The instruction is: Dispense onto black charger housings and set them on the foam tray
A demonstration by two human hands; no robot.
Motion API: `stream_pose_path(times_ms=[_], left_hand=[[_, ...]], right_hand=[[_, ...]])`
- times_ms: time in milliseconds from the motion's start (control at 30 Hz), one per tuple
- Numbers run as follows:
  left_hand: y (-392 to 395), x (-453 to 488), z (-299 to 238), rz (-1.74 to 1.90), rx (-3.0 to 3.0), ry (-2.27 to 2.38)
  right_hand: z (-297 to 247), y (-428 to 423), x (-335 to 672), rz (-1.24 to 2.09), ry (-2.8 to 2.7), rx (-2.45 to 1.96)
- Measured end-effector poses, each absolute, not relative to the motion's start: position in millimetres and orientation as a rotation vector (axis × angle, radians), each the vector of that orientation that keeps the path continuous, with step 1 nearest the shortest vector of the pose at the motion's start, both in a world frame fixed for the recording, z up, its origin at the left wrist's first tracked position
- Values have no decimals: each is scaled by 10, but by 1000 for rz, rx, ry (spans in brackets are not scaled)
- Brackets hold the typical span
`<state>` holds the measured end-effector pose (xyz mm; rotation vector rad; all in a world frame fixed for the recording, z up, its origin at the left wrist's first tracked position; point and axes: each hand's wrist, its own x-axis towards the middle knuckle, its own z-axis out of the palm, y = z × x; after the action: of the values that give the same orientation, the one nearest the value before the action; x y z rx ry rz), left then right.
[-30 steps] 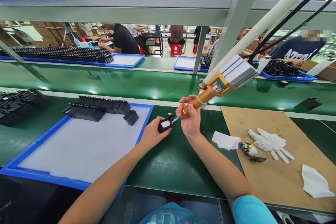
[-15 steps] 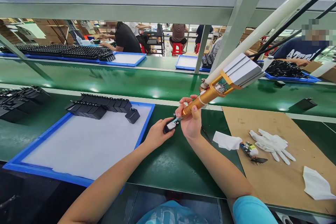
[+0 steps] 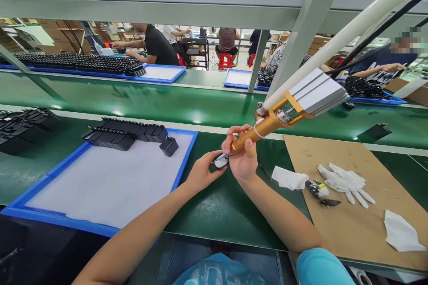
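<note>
Fingers of my left hand (image 3: 204,170) are closed around a small black plastic case (image 3: 220,162), which has a white area on its upturned face. My right hand (image 3: 243,160) grips the lower end of a gold cylindrical hand tool (image 3: 264,127), its thumb on top. A silver finned block (image 3: 317,93) forms the tool's upper rear end. The tool slants down to the left, and its narrow pale-blue tip reaches the case. Whether the tip presses on it I cannot tell.
Left, a blue-rimmed tray (image 3: 60,169) bears several black cases (image 3: 123,136). On the right lie cardboard (image 3: 347,153), white gloves (image 3: 346,182), a circuit board (image 3: 317,189) and white cloths (image 3: 289,178). A white pole (image 3: 334,49) slants overhead. Co-workers sit beyond the green belt (image 3: 150,102).
The black case has tilted in my left hand, turning its white face more toward me. The rear of the gold tool has shifted slightly right. A co-worker at the right has raised a hand.
</note>
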<state>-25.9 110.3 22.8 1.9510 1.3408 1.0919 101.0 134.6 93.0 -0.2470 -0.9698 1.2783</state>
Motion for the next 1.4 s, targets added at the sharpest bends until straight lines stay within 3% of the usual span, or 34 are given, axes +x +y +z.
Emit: stream_pose_path(times_ms=[400, 667, 900, 1033, 1400], left_hand=[[1205, -390, 221, 917, 1927, 1558], [1310, -595, 159, 546, 1985, 1533], [1475, -484, 42, 751, 1757, 1274], [1481, -441, 15, 828, 1910, 1306], [1318, -461, 236, 606, 2393, 1368]], right_hand=[[884, 1455, 1056, 1241, -961, -304], [877, 1531, 1092, 1218, -944, -275], [866, 1594, 1128, 1197, -957, -328], [857, 1613, 1129, 1193, -954, -335], [865, 1610, 1131, 1226, -940, -303]])
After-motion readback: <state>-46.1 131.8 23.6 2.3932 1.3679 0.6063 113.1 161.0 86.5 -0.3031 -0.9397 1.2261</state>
